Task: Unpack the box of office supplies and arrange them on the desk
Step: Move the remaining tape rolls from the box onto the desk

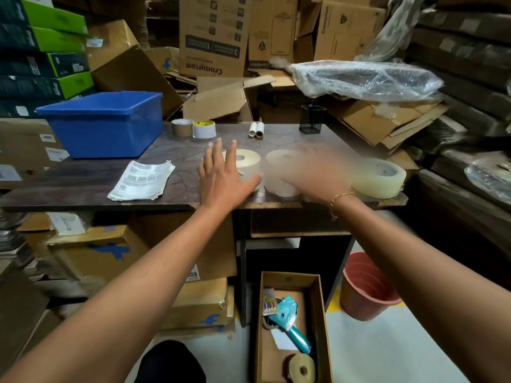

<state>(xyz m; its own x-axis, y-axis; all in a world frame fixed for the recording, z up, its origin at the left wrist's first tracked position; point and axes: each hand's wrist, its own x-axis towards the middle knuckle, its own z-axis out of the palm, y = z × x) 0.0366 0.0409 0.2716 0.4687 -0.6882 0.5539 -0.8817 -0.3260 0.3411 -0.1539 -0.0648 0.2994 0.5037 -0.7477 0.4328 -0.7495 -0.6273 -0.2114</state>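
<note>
- Three big tape rolls sit along the counter's [83,186] front edge: one [244,164] near the middle, a second [279,172] just beside it, a third [380,176] at the front right corner.
- The left hand [221,178] lies flat, fingers spread, its thumb side against the first roll; it grips nothing.
- The right hand [318,172] is blurred over the second roll; whether its grip is spread or closed, I cannot tell.
- The step looks like nudging the rolls into a tidy row. It is best to push low on their sides, keep them off the edge and leave even gaps.
- The box [290,280] on the floor holds a teal tape dispenser [289,322], a small roll [302,369] and a packet [269,304], so unpacking looks unfinished.
</note>
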